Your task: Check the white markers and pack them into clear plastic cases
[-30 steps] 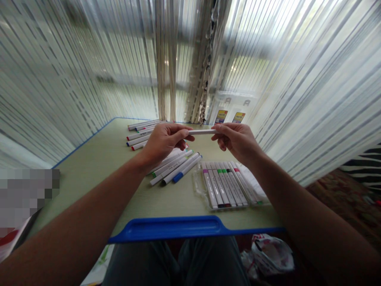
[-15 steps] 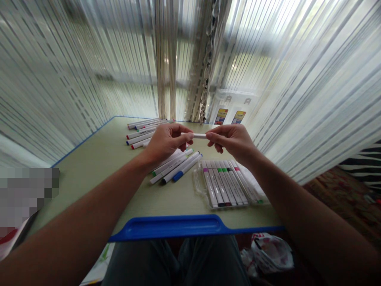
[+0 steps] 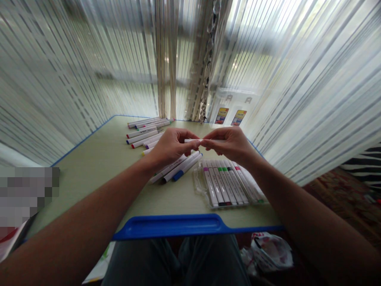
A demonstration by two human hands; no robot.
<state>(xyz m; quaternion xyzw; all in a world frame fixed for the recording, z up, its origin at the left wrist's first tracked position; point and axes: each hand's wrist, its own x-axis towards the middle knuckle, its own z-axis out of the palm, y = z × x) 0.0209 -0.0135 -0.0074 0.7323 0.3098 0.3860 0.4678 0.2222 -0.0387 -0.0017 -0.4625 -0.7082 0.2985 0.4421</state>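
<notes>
A white marker [image 3: 190, 140] lies level between my two hands above the table. My left hand [image 3: 177, 143] pinches it on the left side, and my right hand [image 3: 226, 141] pinches it on the right, with the fingertips of both meeting near its middle. Fingers cover much of the marker, so its cap colour is hidden. Under my left hand several loose markers lie slanted, one with a blue cap [image 3: 178, 175]. Below my right hand is a clear plastic tray [image 3: 200, 186] with a row of white markers [image 3: 224, 186] in it.
More loose markers [image 3: 145, 137] lie at the back left of the pale green table [image 3: 89, 159]. A clear case [image 3: 235, 101] with two labels stands at the back by the string curtain [image 3: 127, 59]. The blue table edge [image 3: 174, 225] is in front. A plastic bag [image 3: 272, 252] sits below right.
My hands have come closer together on the marker, the right moving left, and dropped slightly. The bare stretch of marker between them is now covered. Markers on the table have not moved.
</notes>
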